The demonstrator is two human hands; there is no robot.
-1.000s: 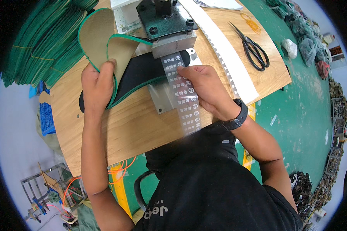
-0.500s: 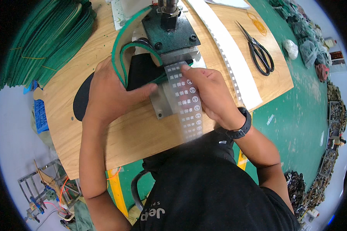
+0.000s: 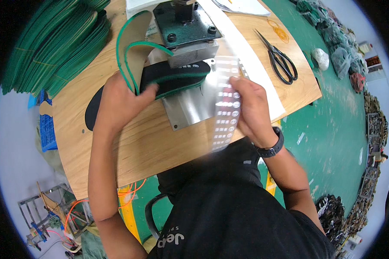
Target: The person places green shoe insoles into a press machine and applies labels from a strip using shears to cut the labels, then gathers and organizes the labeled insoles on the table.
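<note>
My left hand (image 3: 123, 101) is wrapped round a few insoles, its thumb on the black top of one insole (image 3: 160, 80). That insole has green edges, and its rounded end with small white marks lies under the metal block of the press (image 3: 193, 52). Two beige, green-edged flaps (image 3: 134, 39) curl up beside the press. Another black insole end (image 3: 92, 113) sticks out left of my hand. Between the thumb and fingers of my right hand (image 3: 253, 105) is a translucent film strip (image 3: 225, 110) with rows of white print, blurred and held right of the insole.
A metal base plate (image 3: 183, 114) lies below the press. Green-edged pieces (image 3: 60, 47) are stacked at the far left. Black scissors (image 3: 283, 64), yellow rubber bands (image 3: 278, 31) and a long white strip (image 3: 263, 82) lie on the right of the wooden table (image 3: 151, 159).
My right hand has drawn the film strip right, off the insole and away from the press. White marks now show on the insole's end. The head view has shifted slightly.
</note>
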